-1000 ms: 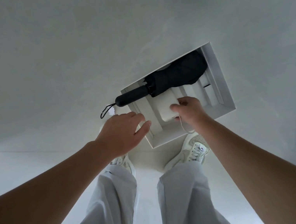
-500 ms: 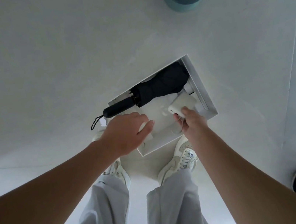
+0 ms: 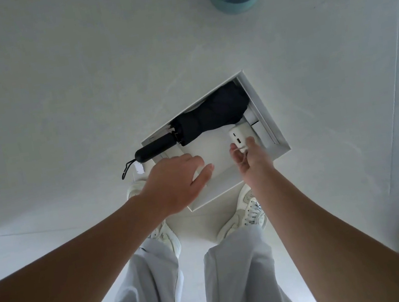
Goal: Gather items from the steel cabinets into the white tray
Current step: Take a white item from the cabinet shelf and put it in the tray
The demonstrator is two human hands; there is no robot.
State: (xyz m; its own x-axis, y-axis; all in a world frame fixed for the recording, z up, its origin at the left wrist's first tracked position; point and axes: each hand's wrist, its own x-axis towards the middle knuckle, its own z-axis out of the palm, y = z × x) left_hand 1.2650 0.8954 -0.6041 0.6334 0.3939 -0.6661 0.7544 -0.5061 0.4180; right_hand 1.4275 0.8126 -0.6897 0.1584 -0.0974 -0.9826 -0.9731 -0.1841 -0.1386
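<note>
White tray (image 3: 267, 124) carries 1 folded black umbrella (image 3: 214, 117) along its far edge, the handle poking out past the far left corner. 1 white power bank (image 3: 236, 137) is near the right edge, not yet let go. The right hand (image 3: 249, 161) pinches its near end between thumb and fingertips, with a thin cord (image 3: 243, 159) trailing across the palm. The left hand (image 3: 177, 180) holds the tray at its near left corner, thumb laid over the rim, fingers hidden. As I judge it, 1 item is stowed and a 2nd is nearly set down. What remains is unknown, since no steel cabinets show. Count: 1 tray, 1 umbrella, 1 power bank, 2 hands.
</note>
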